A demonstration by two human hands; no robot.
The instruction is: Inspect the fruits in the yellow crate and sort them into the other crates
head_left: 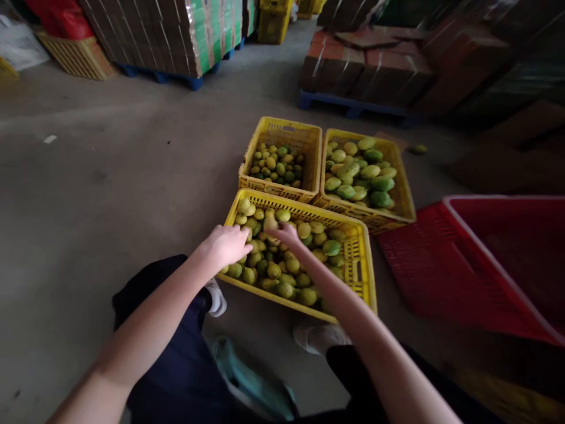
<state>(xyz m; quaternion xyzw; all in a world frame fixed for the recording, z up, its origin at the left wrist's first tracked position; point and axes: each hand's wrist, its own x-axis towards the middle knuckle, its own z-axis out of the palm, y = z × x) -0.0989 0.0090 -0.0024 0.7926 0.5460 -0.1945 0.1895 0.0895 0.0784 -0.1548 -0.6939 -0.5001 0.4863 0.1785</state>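
A yellow crate [359, 265] full of yellow-green lemons [286, 288] stands on the floor before me. My left hand [229, 242] is over its left side, fingers bent and apart, close above the lemons there; nothing plainly shows in its grasp. Toward the middle of the crate, my right hand [286, 234] has its fingers closed round a pale yellow lemon [271, 222], slightly blurred. The right fingertips are partly hidden behind that hand.
Behind stand two more yellow crates, one with smaller lemons [280, 166], one with larger green-yellow fruit [348, 171]. A red crate [415, 265] is at the right. A teal stool [251, 377] shows below me. Stacked cartons [335, 65] sit on blue pallets [353, 108] farther back.
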